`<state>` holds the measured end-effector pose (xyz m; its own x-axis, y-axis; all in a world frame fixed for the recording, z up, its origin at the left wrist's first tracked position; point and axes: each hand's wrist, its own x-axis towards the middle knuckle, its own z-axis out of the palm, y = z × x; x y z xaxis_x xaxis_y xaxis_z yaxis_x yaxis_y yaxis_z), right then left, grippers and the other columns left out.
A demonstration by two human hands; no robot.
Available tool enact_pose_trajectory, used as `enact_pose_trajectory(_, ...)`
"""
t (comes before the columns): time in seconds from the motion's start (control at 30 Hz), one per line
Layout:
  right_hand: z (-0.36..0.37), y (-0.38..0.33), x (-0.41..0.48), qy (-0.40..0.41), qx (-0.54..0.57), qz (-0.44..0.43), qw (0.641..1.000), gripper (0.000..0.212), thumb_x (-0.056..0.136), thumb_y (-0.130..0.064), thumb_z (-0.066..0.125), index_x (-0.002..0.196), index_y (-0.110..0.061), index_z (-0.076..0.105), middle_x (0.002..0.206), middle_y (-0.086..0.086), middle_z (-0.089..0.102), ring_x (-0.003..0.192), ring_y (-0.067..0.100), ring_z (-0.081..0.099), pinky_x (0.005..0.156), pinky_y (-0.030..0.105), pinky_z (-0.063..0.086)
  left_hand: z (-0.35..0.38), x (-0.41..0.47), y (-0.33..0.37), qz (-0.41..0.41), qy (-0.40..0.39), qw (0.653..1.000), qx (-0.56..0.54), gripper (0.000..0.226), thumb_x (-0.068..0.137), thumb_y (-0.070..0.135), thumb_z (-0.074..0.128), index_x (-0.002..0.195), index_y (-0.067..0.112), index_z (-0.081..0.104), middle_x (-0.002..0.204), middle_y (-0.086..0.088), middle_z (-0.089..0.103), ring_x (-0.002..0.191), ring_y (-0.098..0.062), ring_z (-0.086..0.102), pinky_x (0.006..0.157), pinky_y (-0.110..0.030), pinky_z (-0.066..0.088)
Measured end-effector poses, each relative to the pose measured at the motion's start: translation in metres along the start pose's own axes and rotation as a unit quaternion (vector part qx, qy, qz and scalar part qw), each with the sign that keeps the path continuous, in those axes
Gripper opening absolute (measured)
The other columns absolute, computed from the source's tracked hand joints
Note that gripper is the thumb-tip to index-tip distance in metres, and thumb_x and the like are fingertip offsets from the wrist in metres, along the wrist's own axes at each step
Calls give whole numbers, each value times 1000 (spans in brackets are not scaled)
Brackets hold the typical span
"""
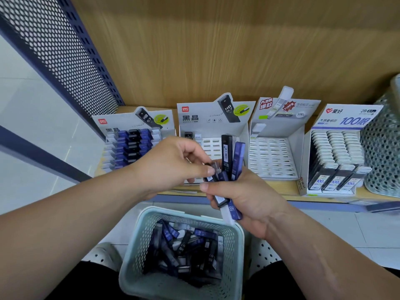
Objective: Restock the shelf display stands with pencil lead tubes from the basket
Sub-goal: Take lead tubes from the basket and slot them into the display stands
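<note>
Several lead tubes [226,152] fan from right fingers [213,191]; left fingers [202,169] pinch one.

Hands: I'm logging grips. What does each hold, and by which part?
Right hand grips a bundle of pencil lead tubes around their middles; left hand pinches one tube near its upper end.
</note>
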<state>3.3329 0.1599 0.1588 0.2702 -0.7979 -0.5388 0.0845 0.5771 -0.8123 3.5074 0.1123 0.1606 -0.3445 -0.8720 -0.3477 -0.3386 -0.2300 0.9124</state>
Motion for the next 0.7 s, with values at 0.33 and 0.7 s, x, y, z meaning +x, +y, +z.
enact_pose_trajectory(0.33,8,-6,4,13,49,11,999,46,65,-21,84,106,-8,70,82,2,70,65,13,61,58,27,49,-21,-14,-2,-25,-15,998,-62,16,81,3,76,89,8,63,67,-3,60,55,-16,56,45,-26,42)
enact_pose_trajectory(0.7,6,-4,15,105,184,9,977,12,85,-4,75,91,-9,66,76,5,70,62,18,66,49,23,49,-26,-24,-9,55,68,993,-81,22,70,-10,82,76,7,68,78,-19,72,65,-29,70,64,-36,59)
